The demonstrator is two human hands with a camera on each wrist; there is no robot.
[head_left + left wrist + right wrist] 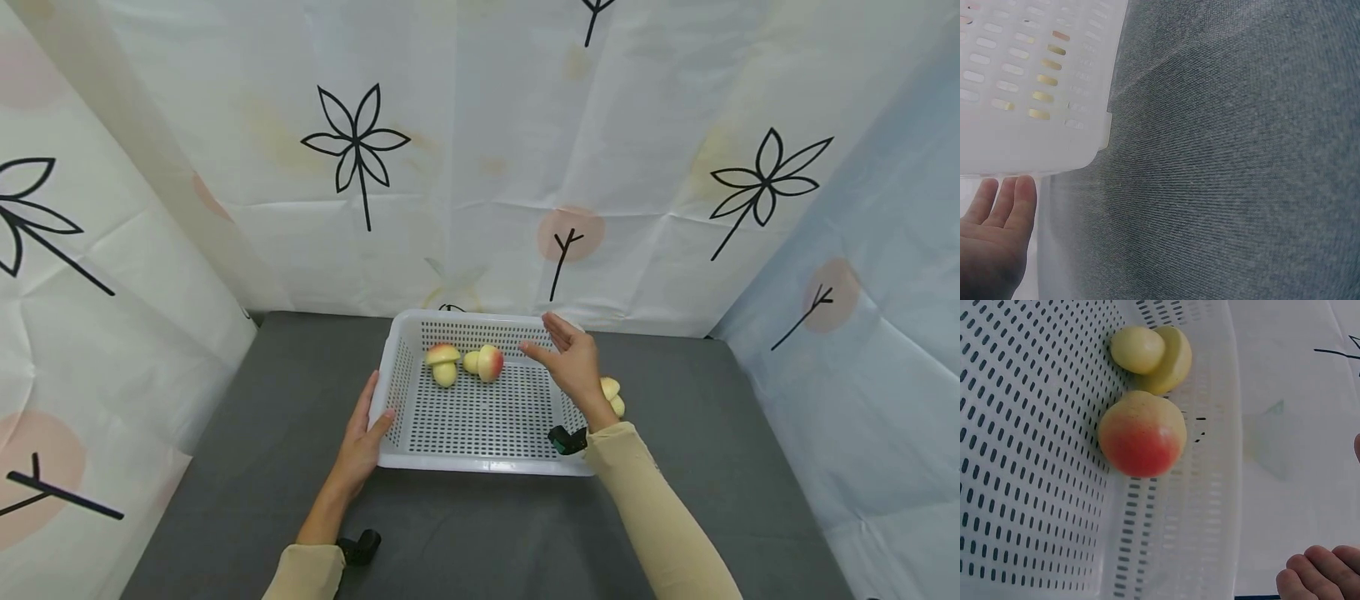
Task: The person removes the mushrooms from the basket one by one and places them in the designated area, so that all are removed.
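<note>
A white perforated plastic basket [480, 465] sits on a dark grey surface. Inside it, near the back wall, are two pale yellow mushroom-shaped pieces with reddish caps, one upright mushroom [444, 367] and one mushroom lying on its side [489, 363]. My left hand [362, 442] holds the basket's left side, thumb over the rim and fingers along the outside; its fingertips [1024, 187] meet the rim in the left wrist view. Over the basket's right back part, my right hand [576, 365] is empty, thumb spread from the fingers.
Another yellow mushroom [613, 397] lies right of the basket, partly hidden by my right wrist. Pale patterned cloth walls [465, 167] stand at the back and both sides. Grey cloth [465, 533] covers the surface around the basket.
</note>
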